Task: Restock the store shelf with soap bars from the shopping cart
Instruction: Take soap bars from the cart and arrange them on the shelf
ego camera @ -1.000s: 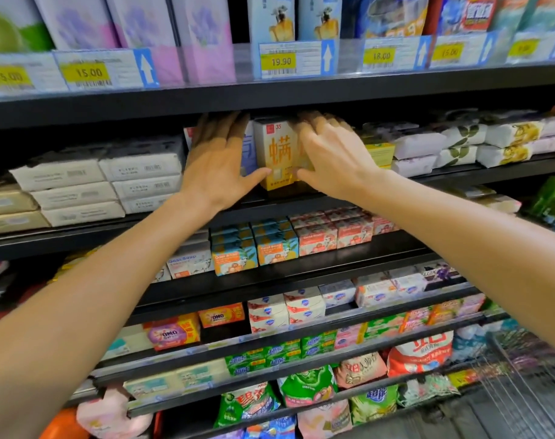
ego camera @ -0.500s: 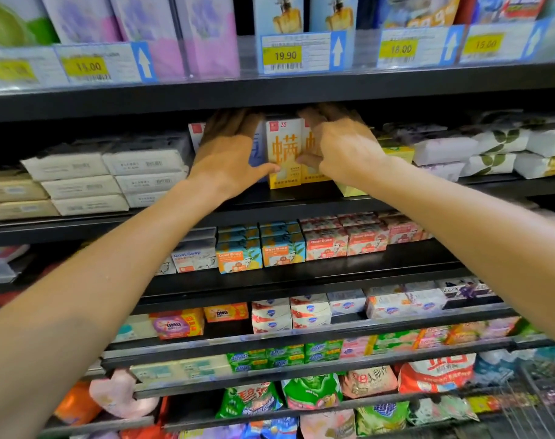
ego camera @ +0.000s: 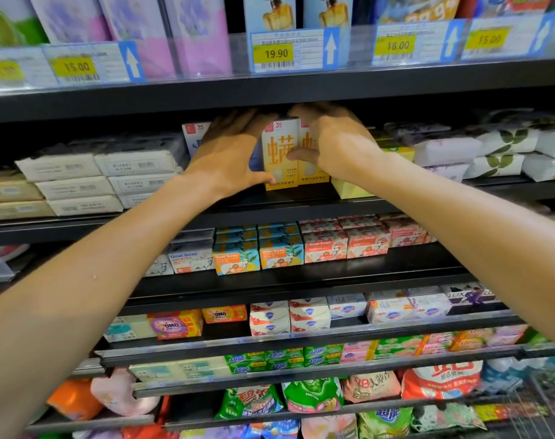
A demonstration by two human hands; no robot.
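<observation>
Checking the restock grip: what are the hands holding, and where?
Two upright orange soap boxes: left hand on their left side, right hand over the right box.

Two upright soap boxes (ego camera: 281,153) are set side by side on the shelf (ego camera: 270,198), between the left hand (ego camera: 228,156) and the right hand (ego camera: 336,144). Stacked soap bars (ego camera: 89,182) are placed to the left, wrapped bars (ego camera: 498,153) to the right, and goat soap boxes (ego camera: 279,251) on the shelf below.
</observation>
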